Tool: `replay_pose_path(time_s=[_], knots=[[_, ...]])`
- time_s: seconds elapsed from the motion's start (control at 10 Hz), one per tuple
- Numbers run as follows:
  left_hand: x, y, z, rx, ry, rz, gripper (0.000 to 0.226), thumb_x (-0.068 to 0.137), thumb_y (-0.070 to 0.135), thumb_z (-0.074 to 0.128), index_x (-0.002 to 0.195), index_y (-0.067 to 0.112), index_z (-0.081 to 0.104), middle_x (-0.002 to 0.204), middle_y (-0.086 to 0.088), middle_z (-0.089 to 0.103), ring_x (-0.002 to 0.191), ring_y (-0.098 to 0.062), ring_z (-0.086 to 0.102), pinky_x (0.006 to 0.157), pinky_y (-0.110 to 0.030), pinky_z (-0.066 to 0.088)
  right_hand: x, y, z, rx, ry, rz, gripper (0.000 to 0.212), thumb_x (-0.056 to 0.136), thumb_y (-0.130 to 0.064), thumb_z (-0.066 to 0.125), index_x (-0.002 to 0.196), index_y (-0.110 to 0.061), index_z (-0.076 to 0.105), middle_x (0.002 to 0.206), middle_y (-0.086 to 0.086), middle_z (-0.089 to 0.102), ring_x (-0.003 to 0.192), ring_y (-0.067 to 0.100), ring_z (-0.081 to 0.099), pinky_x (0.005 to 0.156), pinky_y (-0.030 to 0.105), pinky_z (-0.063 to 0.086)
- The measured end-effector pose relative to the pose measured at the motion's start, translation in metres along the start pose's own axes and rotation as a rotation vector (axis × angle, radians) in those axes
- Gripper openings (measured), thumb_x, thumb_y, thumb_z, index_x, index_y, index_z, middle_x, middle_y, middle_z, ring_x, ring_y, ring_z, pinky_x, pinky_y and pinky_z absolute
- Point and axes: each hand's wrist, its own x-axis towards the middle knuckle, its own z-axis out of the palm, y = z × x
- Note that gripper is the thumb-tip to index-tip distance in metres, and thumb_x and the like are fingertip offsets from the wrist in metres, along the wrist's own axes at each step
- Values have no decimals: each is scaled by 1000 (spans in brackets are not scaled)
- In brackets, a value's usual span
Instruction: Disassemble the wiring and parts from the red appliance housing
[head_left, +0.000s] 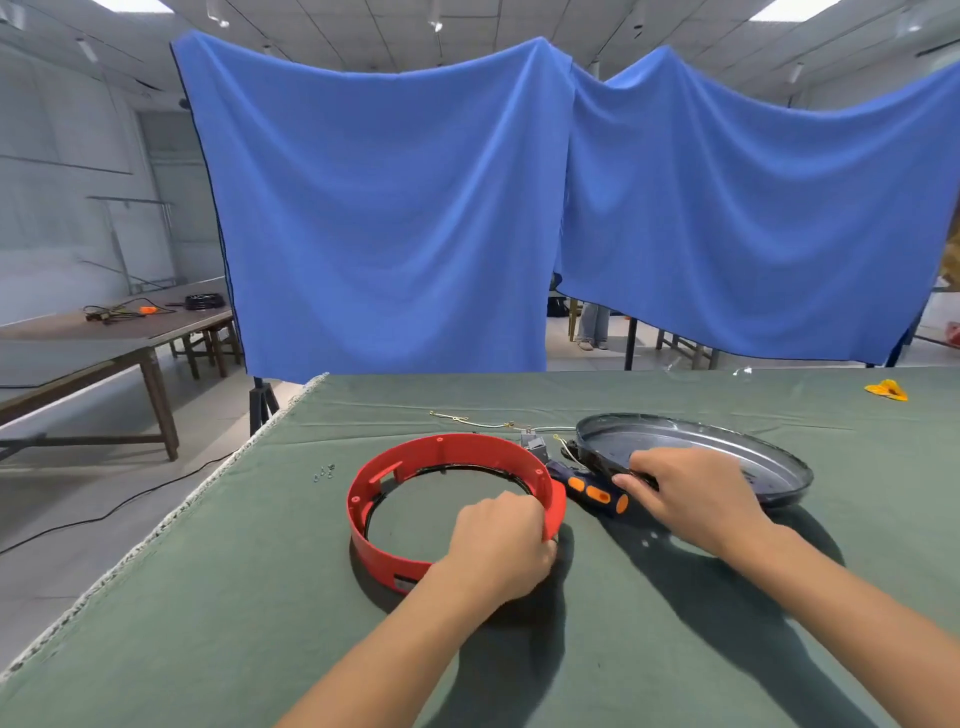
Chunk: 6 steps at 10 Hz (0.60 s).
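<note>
A red ring-shaped housing (410, 457) lies flat on the green table cloth, with a thin black wire along its inner rim. My left hand (501, 543) grips the housing's near right wall. A dark metal pan (691, 441) sits to the right, tilted slightly. My right hand (691, 488) rests on the pan's near left rim, fingers curled round a black part there. An orange and dark blue screwdriver (592, 491) lies between housing and pan. A small grey switch block (535, 445) with white and yellow wires (467, 419) sits behind it.
Small loose screws (324, 472) lie left of the housing. A yellow scrap (887, 389) sits at the far right of the table (675, 649). The table's left edge runs diagonally near the housing. Blue curtains hang behind; wooden tables stand at the left.
</note>
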Motion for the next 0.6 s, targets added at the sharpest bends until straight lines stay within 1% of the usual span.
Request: replay_pose_path(time_s=[0.1, 0.2, 0.3, 0.4, 0.5, 0.6], knots=[[7, -18, 3, 108, 98, -24, 26, 92, 35, 44, 94, 15, 60, 101, -12, 64, 96, -35, 60, 68, -32, 34, -8, -3, 13, -18, -29, 45, 29, 98, -50, 37, 82, -29, 49, 86, -6, 64, 84, 14, 62, 57, 30, 33], [13, -41, 7, 103, 90, -91, 27, 93, 40, 44, 94, 19, 59, 101, -9, 65, 96, -33, 60, 68, -33, 34, -8, -9, 23, -36, -63, 94, 28, 98, -49, 33, 82, -28, 38, 90, -6, 64, 88, 16, 61, 60, 31, 35], [12, -53, 15, 11, 142, -110, 27, 92, 45, 44, 87, 22, 56, 96, -4, 66, 92, -28, 60, 67, -33, 36, -4, -12, 29, -42, -117, 109, 26, 100, -47, 32, 84, -26, 37, 95, -6, 65, 89, 19, 62, 58, 31, 31], [-3, -52, 14, -53, 296, -55, 30, 93, 46, 44, 94, 21, 61, 97, 2, 61, 97, -20, 54, 77, -32, 41, 1, -12, 27, -21, -145, 144, 27, 100, -47, 31, 85, -26, 39, 98, -2, 66, 92, 23, 62, 60, 33, 31], [-32, -47, 5, -149, 510, 30, 20, 92, 33, 52, 97, 18, 64, 97, 4, 58, 96, -16, 49, 84, -30, 40, 0, -16, 24, 18, -153, 179, 36, 98, -53, 32, 82, -22, 40, 94, 0, 65, 89, 25, 62, 60, 34, 33], [-94, -36, 7, -275, 583, 60, 16, 86, 31, 58, 71, 26, 58, 74, 15, 49, 71, 3, 44, 64, -14, 38, -1, -17, 16, 18, -138, 231, 35, 97, -54, 34, 86, -22, 39, 98, -1, 64, 92, 24, 61, 61, 33, 34]])
